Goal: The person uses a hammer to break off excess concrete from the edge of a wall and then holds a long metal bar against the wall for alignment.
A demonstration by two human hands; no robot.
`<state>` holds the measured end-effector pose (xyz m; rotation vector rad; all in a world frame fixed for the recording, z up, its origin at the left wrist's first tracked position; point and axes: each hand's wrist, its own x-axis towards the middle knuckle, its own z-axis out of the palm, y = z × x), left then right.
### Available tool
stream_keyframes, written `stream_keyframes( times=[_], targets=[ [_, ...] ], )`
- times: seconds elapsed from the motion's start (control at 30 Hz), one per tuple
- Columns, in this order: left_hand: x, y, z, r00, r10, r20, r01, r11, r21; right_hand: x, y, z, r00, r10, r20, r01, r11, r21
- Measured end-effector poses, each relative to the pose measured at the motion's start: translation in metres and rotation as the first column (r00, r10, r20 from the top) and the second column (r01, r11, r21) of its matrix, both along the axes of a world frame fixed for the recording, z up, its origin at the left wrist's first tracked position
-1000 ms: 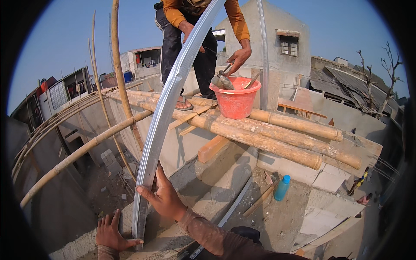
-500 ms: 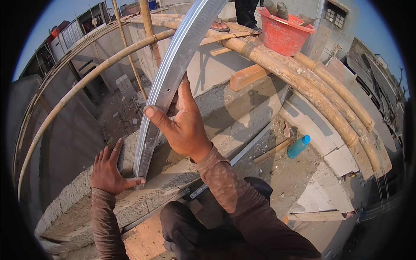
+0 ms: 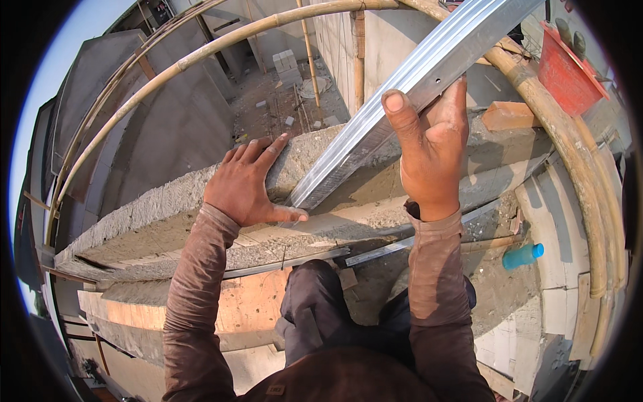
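Observation:
A long silvery metal channel [image 3: 395, 100] with a ribbed face slants up to the right, its lower end at the rough concrete ledge [image 3: 154, 216]. My right hand [image 3: 434, 164] grips it partway up, thumb on the near side and fingers hidden behind. Spread over the ledge's top edge is my left hand [image 3: 242, 182], its fingers stretched apart. The left thumb points to the channel's lower end and lies against or right beside it; which of these I cannot tell.
Bamboo poles [image 3: 268, 21] curve along the far side. A red bucket [image 3: 569, 77] stands at the upper right by an orange-brown block [image 3: 510, 116]. A blue bottle [image 3: 522, 256] lies at right. Beyond the ledge is a drop to ground with stacked pale blocks [image 3: 287, 67].
My view has swung so the scene sits further right and the ledge looks more level. The channel leans more to the right in the picture. Both hands keep much the same places on channel and ledge.

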<state>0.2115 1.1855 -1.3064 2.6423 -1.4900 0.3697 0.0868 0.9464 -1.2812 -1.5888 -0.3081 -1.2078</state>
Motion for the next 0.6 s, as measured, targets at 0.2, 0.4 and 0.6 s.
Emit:
stream_keyframes(
  times=[0.2, 0.4, 0.6],
  targets=[
    [-0.001, -0.001, 0.002, 1.0, -0.002, 0.001, 0.002, 1.0, -0.007, 0.006, 0.002, 0.001, 0.996, 0.046, 0.074, -0.051, 0.997, 0.056],
    [-0.003, 0.001, 0.0, 1.0, 0.004, 0.003, -0.004, 1.0, -0.008, 0.002, 0.004, 0.001, 0.993, 0.094, 0.067, -0.098, 0.993, 0.069],
    [-0.003, 0.002, -0.002, 1.0, 0.02, -0.003, -0.02, 1.0, -0.012, -0.005, 0.003, 0.0, 0.982, 0.186, -0.04, -0.178, 0.972, 0.153]
  ],
)
